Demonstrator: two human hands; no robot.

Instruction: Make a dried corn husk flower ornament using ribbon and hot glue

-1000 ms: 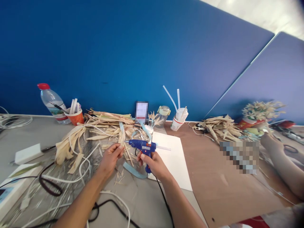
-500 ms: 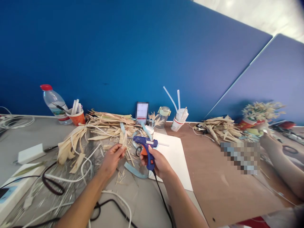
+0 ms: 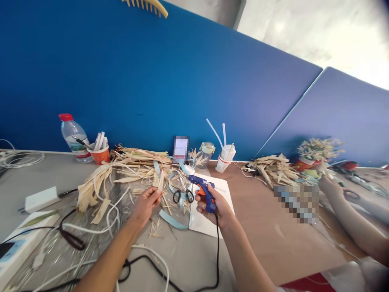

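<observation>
Between the thumb and fingers of my left hand [image 3: 146, 205] is a pale strip of dried corn husk [image 3: 160, 181], held upright. My right hand [image 3: 217, 205] is wrapped round a blue glue gun [image 3: 206, 192] with an orange trigger; its nozzle points left, apart from the husk. A black cord [image 3: 218, 251] runs down from the gun's handle. Scissors [image 3: 183, 196] with dark handles lie between my hands, near a light blue ribbon [image 3: 173, 220]. Under the gun is a white sheet [image 3: 197, 223]. Husk scraps are scattered around my left hand.
Piled husks [image 3: 139, 158] lie along the blue partition [image 3: 136, 81]. A bottle [image 3: 74, 140], an orange cup [image 3: 101, 154] and a white cup [image 3: 224, 162] stand there. Cables and a power strip [image 3: 24, 239] occupy the left. Another person's hand [image 3: 331, 188] is at right.
My right hand has drawn the glue gun right, away from the husk, uncovering the scissors. My left hand still pinches the husk. The view has tilted up slightly.
</observation>
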